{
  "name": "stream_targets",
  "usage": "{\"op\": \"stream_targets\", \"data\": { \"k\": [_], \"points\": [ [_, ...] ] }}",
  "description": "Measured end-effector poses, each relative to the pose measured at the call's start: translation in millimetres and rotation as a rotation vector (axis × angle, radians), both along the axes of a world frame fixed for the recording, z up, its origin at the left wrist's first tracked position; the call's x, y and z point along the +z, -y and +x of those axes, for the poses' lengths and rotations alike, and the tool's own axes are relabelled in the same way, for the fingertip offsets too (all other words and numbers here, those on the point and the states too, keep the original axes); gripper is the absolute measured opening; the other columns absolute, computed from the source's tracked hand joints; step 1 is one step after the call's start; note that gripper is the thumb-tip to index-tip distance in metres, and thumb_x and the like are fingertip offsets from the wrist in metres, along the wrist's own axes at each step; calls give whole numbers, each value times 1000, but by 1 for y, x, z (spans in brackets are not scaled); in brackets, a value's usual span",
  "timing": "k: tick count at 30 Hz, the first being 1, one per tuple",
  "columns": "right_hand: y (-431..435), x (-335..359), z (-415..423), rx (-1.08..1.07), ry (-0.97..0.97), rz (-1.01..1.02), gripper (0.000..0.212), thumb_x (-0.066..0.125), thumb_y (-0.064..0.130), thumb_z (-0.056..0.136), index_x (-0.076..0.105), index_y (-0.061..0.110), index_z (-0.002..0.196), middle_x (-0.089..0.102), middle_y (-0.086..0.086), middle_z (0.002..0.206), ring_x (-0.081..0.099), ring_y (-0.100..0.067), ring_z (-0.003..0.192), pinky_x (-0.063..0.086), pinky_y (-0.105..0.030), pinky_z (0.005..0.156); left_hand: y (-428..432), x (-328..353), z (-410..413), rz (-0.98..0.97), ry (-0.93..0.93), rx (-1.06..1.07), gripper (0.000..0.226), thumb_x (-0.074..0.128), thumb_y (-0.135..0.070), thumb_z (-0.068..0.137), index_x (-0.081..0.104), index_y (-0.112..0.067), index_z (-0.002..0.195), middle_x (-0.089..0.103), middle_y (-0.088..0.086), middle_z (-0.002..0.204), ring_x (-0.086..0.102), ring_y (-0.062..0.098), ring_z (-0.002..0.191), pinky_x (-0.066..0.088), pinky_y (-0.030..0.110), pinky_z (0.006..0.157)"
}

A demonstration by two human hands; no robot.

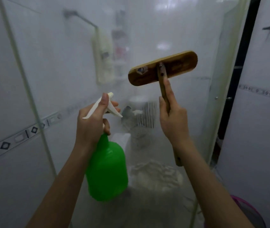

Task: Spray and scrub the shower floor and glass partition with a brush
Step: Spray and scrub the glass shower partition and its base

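Head view, one frame.

Left hand (93, 119): fingers curled round the neck of the green spray bottle (108, 170), two fingers on the white trigger, thumb over the top. Nozzle points at the glass partition (65, 63). No jet or droplets can be made out.

Right hand (173, 119): wrapped round the wooden handle of the brush (163, 68), index finger laid straight along it. Brush head is raised and level, its back to the camera and its bristle side toward the glass. Contact not confirmed.

Glass is hazy all over; wet film or frosting, cannot tell. No foam or scrub tracks legible.

Shower floor: barely in view, so its state is unknown. A pale mop-like bundle (157, 175) shows blurred low behind the glass.

Judgement: partition stage in hand, spraying and scrubbing together. Most of the pane is probably still to do, and the floor cannot be logged as done
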State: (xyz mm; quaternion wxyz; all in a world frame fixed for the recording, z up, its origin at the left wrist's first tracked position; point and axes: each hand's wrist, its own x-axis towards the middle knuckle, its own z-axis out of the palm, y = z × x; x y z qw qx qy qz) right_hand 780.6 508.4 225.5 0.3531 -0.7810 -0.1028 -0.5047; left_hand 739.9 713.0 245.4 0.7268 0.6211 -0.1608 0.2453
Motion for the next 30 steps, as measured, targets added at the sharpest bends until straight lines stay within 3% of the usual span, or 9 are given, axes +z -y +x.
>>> {"op": "stream_targets", "data": {
  "k": [3,6,8,12,15,18,21,23,30],
  "points": [
    [18,-28,-7,-41,-2,-18,56,42,24,102,19,37,152,40,1,50,34,-14,39,32,-26,39,4,5,-1,-19,29,-46,41,53,-40,101,80,-35,71,78,8,93,42,14,33,37,21,36],
    [28,-113,-36,-86,-166,50,61,44,25,101,15,47,149,58,-2,62,46,-16,42,42,-36,43,7,-3,-1,-15,29,-62,36,53,-44,98,79,-25,82,78,9,93,40,14,31,34,21,36],
    [24,-137,-54,-113,-235,105,61,44,26,100,15,51,147,65,-10,73,52,-16,46,44,-32,44,9,-9,-1,-21,7,-83,37,54,-45,95,77,-17,87,77,12,92,39,14,30,34,20,35],
    [28,-68,-39,-72,-102,137,56,41,22,102,18,38,151,44,-10,54,37,-13,41,30,-20,38,20,-14,0,-4,-28,-118,32,52,-36,102,76,-18,89,78,11,91,38,15,31,33,20,34],
    [38,-8,-26,-79,25,124,55,41,19,103,20,30,152,47,-19,59,34,-11,42,29,-20,38,28,-15,1,7,-37,-139,35,51,-34,103,76,-16,87,78,9,89,38,16,30,33,19,34],
    [40,-41,-27,-108,11,152,56,42,18,102,20,31,152,41,-11,55,37,-9,42,29,-13,39,34,-19,1,17,-46,-156,36,51,-36,103,76,-15,87,78,10,90,39,16,30,33,20,34],
    [37,-140,-44,-121,-141,248,58,39,27,101,15,52,147,37,-6,55,34,-7,41,37,-26,40,35,-29,0,25,-57,-171,39,54,-43,98,77,-13,89,78,11,91,39,17,31,33,21,35],
    [35,-177,-59,-142,-240,278,59,39,29,100,13,60,143,40,-3,55,34,-6,39,36,-25,39,33,-39,-1,25,-73,-178,42,57,-48,95,77,-11,89,78,10,89,39,17,32,33,20,35],
    [34,-88,-37,-96,-78,246,55,42,19,102,20,38,150,36,11,53,34,-7,43,29,-15,40,26,-69,-9,77,-104,-136,41,51,-47,91,76,-15,99,77,9,93,43,16,34,37,21,35]
  ]
}}
